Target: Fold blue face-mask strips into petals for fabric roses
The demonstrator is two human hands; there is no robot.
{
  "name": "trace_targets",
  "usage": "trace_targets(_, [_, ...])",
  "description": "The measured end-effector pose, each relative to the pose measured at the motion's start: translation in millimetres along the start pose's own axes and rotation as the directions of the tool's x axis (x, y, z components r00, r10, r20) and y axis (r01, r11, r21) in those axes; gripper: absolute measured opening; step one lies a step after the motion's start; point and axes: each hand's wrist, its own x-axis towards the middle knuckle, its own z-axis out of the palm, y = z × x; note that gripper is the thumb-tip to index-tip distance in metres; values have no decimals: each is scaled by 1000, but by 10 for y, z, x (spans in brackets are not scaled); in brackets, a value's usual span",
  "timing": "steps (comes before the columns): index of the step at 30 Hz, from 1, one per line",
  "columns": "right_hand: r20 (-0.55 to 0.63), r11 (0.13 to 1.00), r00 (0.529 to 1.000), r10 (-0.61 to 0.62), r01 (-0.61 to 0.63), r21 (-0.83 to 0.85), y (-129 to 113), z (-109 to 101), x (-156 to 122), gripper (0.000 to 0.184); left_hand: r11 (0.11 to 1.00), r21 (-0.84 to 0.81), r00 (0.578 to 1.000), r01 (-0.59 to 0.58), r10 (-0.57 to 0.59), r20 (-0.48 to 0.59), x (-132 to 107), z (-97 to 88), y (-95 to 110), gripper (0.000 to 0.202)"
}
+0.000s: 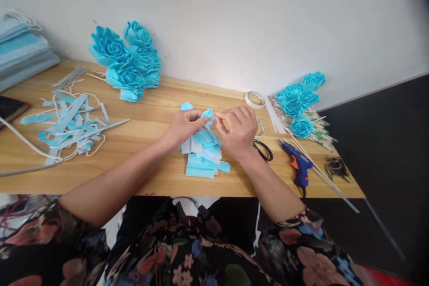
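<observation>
My left hand (186, 127) pinches a small folded piece of blue mask fabric (208, 115) between thumb and fingers. At its right edge my right hand (238, 129) is closed in a pinch, the fingertips meeting the same piece. Below both hands lies a loose pile of cut blue and white fabric pieces (203, 163). Another blue piece (186, 106) shows just behind my left hand. Under my right wrist, the black handle of scissors (264, 150) sticks out; the blades are hidden.
Blue fabric roses (129, 60) stand at the back left, more roses (295, 98) at the right. Cut strips and ear loops (72, 120) lie left, near stacked masks (23, 53). A tape roll (254, 99), blue glue gun (298, 163) and long sticks (321, 172) lie right.
</observation>
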Motion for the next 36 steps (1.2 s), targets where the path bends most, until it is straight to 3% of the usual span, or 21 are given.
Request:
trace_targets(7, [120, 989, 990, 68, -83, 122, -25, -9, -6, 21, 1000, -4, 1000, -23, 23, 3, 3, -7, -12, 27])
trace_targets(21, [140, 988, 990, -21, -1, 154, -10, 6, -19, 19, 1000, 9, 999, -28, 28, -28, 18, -8, -4, 29])
trace_targets(24, [169, 975, 985, -15, -23, 220, -28, -32, -8, 20, 1000, -16, 998, -8, 6, -64, 31, -14, -18, 28])
trace_targets(26, [162, 952, 986, 51, -97, 289, -26, -44, -9, 24, 999, -39, 997, 7, -10, -79, 37, -17, -19, 27])
trace_targets(28, [170, 893, 966, 192, -244, 379, -8, -38, -14, 28, 999, -49, 997, 18, -21, -75, 37, -18, -14, 28])
trace_targets(31, [286, 703, 884, 369, -467, 536, 38, 5, -23, 31, 999, -44, 999, 21, -23, -49, 31, -20, -8, 29])
trace_targets(34, [429, 507, 825, 369, -565, 650, 67, 62, -33, 35, 999, -37, 1000, 5, -5, -8, 27, -22, -19, 31])
trace_targets(36, [482, 432, 803, 351, -595, 677, 63, 89, -39, 38, 1000, -16, 1000, -8, 9, 25, 26, -25, -28, 31])
